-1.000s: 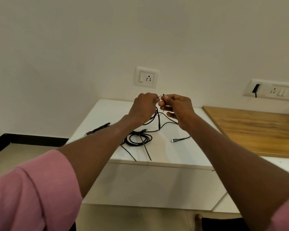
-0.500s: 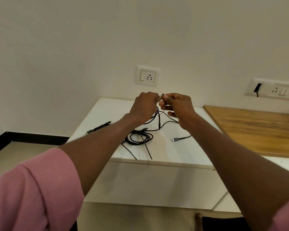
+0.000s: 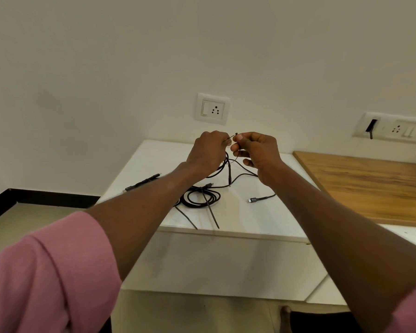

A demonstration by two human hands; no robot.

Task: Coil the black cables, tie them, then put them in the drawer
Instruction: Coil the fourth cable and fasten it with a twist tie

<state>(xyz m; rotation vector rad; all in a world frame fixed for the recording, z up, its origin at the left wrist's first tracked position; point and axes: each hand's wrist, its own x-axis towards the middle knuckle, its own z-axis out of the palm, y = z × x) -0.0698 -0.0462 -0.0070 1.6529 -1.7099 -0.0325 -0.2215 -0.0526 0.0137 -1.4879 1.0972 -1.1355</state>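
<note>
Both hands raised together above white cabinet top (image 3: 262,219). Left hand (image 3: 208,152) grips coiled black cable (image 3: 222,168); right hand (image 3: 256,152) pinches thin tie (image 3: 234,135) beside it. One tied coil (image 3: 202,199) near front edge, one bundle (image 3: 142,183) at left edge. Two wall sockets.

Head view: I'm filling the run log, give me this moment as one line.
step: tying | left hand: grips cable | right hand: pinches tie | coil: on table | drawer: not seen
</note>
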